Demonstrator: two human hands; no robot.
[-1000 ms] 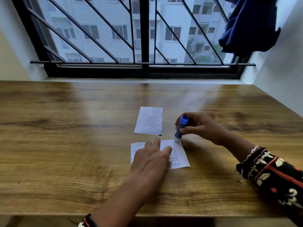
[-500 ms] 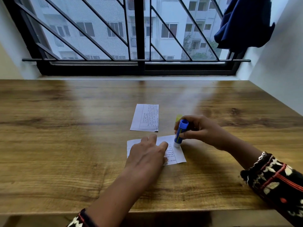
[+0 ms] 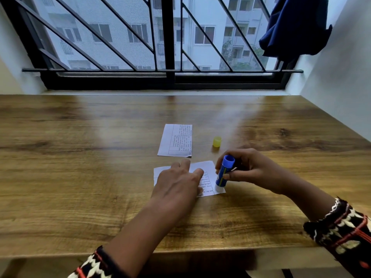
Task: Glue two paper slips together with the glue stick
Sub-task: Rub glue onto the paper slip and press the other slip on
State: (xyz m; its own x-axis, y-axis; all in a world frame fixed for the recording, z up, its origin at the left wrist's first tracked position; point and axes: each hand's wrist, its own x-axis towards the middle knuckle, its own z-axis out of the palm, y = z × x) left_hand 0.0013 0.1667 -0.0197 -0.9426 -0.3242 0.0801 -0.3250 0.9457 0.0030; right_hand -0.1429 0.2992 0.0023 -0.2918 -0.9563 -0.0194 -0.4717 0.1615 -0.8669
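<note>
Two printed white paper slips lie on the wooden table. The near slip (image 3: 208,177) is pinned flat under my left hand (image 3: 177,184), whose fingers are spread over its left part. My right hand (image 3: 249,169) grips a blue glue stick (image 3: 223,171), tilted, with its white tip pressed on the near slip's right edge close to the lower right corner. The far slip (image 3: 175,140) lies untouched just beyond. A small yellow cap (image 3: 217,141) stands on the table right of the far slip.
The wooden table (image 3: 80,167) runs to a barred window (image 3: 168,47) at the back and a white wall (image 3: 341,77) on the right. A dark blue cloth (image 3: 295,27) hangs at the window's upper right. The table's front edge is near my forearms.
The glue stick has slid down the near slip's right edge toward me, from the top corner to near the bottom corner. The yellow cap has come into sight behind my right hand.
</note>
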